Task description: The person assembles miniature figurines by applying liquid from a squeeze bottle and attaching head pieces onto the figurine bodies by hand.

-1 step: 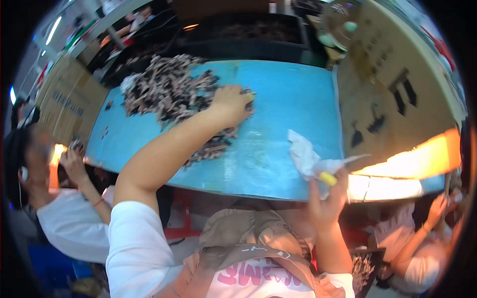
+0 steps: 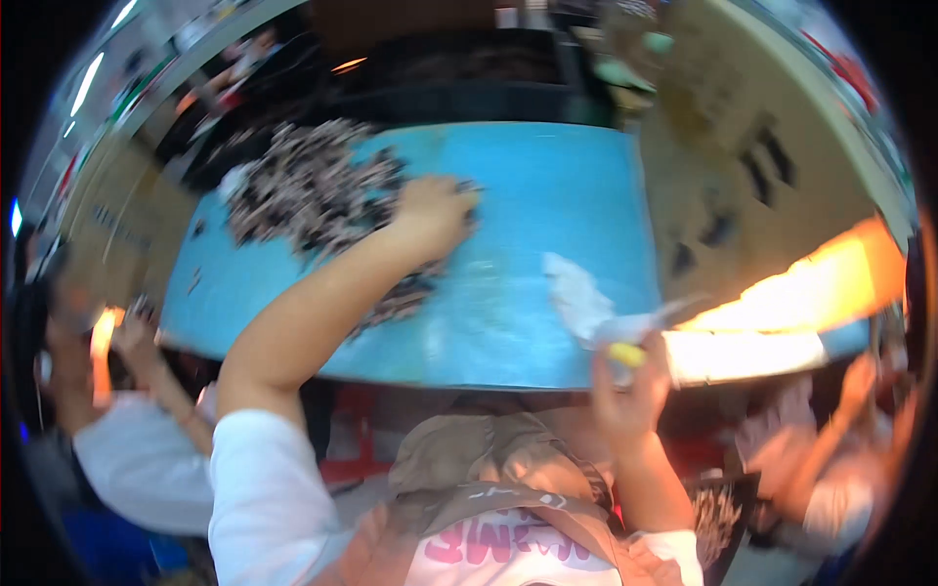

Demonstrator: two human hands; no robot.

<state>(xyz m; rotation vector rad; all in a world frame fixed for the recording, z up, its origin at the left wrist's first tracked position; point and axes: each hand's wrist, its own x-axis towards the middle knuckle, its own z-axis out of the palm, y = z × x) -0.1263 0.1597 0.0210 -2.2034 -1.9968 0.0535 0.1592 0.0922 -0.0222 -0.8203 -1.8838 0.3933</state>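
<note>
My left hand (image 2: 430, 213) reaches over the right edge of a pile of small dark and pinkish-brown strips (image 2: 303, 190). Its fingers curl down among the strips; what they hold is hidden. Close to the front edge of the blue tabletop (image 2: 528, 225), my right hand (image 2: 630, 391) is closed round a thin, pale pointed thing (image 2: 674, 311), blurred by motion. A yellow cover (image 2: 626, 355) sits on one of its fingers. Just beyond this hand lies a crumpled white cloth or tissue (image 2: 578, 295).
Tall cardboard walls flank the table, one at the right (image 2: 762, 127), one at the left (image 2: 117, 210). Black trays (image 2: 459, 103) stand beyond its far edge. Co-workers sit on both sides, at the left (image 2: 137, 449) and right (image 2: 831, 488). Bright light falls on the right front corner.
The whole scene has shifted slightly left in the picture and become more blurred. Both hands keep nearly the same places over the table.
</note>
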